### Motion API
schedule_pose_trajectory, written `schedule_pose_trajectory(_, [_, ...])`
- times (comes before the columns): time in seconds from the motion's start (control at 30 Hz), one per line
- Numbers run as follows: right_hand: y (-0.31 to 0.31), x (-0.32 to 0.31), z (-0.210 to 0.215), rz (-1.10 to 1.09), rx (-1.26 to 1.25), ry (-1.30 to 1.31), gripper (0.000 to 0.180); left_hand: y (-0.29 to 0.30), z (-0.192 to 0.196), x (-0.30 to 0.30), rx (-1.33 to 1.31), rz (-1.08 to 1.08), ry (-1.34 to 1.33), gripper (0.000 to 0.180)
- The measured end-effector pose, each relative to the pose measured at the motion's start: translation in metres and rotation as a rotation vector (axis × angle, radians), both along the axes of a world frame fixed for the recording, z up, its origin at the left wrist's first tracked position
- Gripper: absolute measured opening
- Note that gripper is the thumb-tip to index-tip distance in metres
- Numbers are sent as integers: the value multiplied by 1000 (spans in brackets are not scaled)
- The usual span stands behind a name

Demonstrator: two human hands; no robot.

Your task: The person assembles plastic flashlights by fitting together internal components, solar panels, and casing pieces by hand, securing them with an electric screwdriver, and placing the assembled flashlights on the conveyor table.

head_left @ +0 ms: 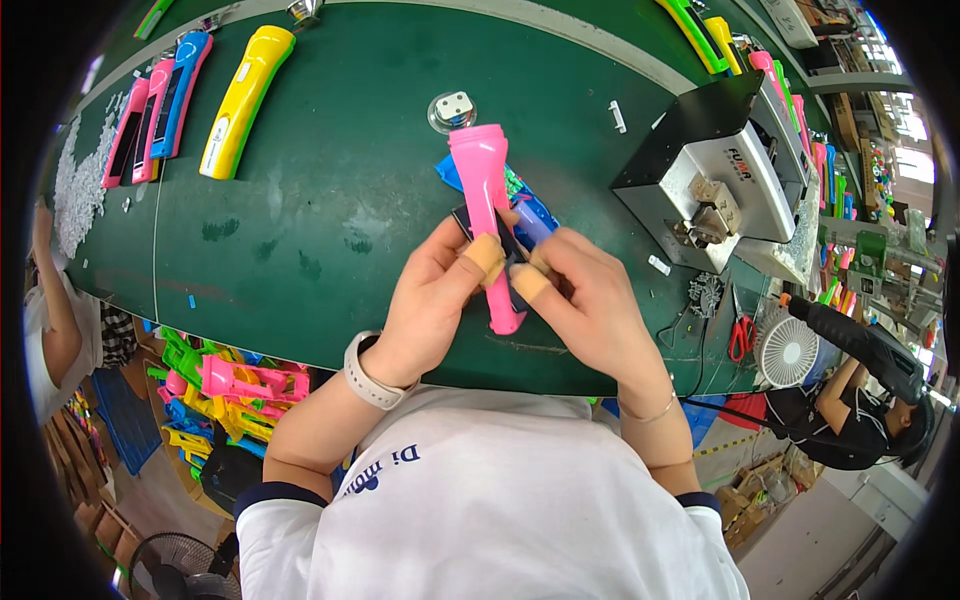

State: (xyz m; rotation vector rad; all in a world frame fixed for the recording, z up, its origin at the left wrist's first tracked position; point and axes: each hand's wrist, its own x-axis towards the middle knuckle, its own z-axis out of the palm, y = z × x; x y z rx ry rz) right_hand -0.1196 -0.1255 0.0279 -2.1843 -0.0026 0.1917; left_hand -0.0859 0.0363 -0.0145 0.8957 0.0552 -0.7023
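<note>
A pink flashlight housing [482, 180] stands between my hands at mid-table, wide end away from me. My left hand [428, 290] grips its near half, with a tan-covered thumb across it. On the side of the housing sits a dark flat panel [463, 220], partly hidden by my fingers. My right hand [595, 300] is closed at the housing's right side, its covered thumb and finger pinched at the panel's edge; what lies in the pinch is hidden. Behind the housing lies a blue casing [448, 172] with a green circuit board and a bluish cylinder [530, 222]. Just beyond is a clear round lens piece [450, 112].
Yellow, blue and pink flashlights [245, 100] lie at far left beside small white parts [80, 190]. A boxy metal machine [710, 170] stands at right. Near it are red-handled scissors [741, 338], a small white fan [786, 348] and a black-bodied tool [860, 340]. Colourful casings [230, 390] fill a box below left.
</note>
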Motion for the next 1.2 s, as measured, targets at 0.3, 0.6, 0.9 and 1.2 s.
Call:
schedule_pose_trajectory(0.3, [12, 2, -2, 130, -141, -72, 19, -5, -9, -15, 103, 122, 93, 28])
schedule_pose_trajectory(0.6, [12, -8, -8, -26, 123, -16, 19, -14, 1, -12, 65, 191, 132, 39])
schedule_pose_trajectory(0.9, [7, -7, -9, 51, 37, 27, 19, -15, -14, -18, 42, 155, -31, 33])
schedule_pose_trajectory(1.2, [-4, -1, -9, 21, 41, 42, 17, -15, -12, -13, 30, 99, -82, 28])
